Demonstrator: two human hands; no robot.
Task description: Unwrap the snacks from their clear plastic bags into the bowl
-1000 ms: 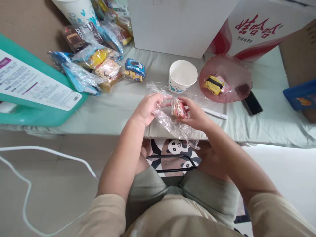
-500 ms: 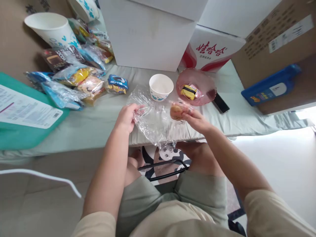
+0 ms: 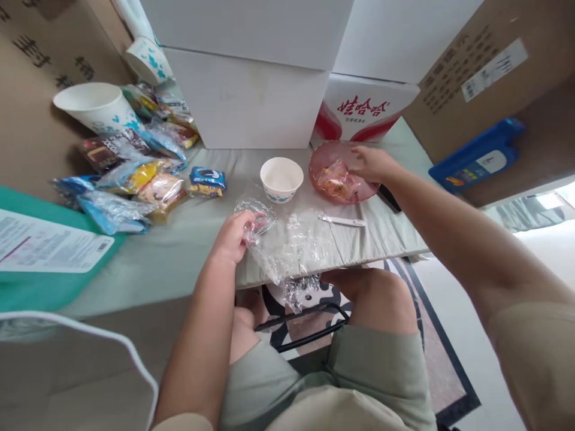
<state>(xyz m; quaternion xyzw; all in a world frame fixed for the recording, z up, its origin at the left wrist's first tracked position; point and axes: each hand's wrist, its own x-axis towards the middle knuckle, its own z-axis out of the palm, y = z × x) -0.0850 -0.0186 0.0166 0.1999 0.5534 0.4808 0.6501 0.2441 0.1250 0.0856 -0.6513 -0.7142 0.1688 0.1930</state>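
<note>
Head view: the left hand point(image 3: 233, 236) is seen near the front edge of the bench point(image 3: 179, 257), its fingers pinched shut on one end of a clear wrapper point(image 3: 287, 245), which lies crumpled on the bench and hangs over the front edge. The right hand point(image 3: 371, 164) is stretched out over the pink bowl point(image 3: 321, 164) toward the back right of the bench, fingers loosely curled at the bowl's far rim; whether anything is gripped cannot be told. In the bowl a snack point(image 3: 335, 179) in orange and yellow wrapping is seen, just beside the right hand. A white paper cup point(image 3: 281, 179) stands just left of the bowl, open side up. A white pen point(image 3: 344, 221) lies between the bowl and the wrapper. A dark phone point(image 3: 389, 200) is partly hidden under the right forearm. A heap of packaged snacks point(image 3: 135, 173) is spread along the left back part of the bench, with a large paper cup point(image 3: 96, 108) lying tilted behind it. White boxes point(image 3: 251, 108) stand along the back edge.
</note>
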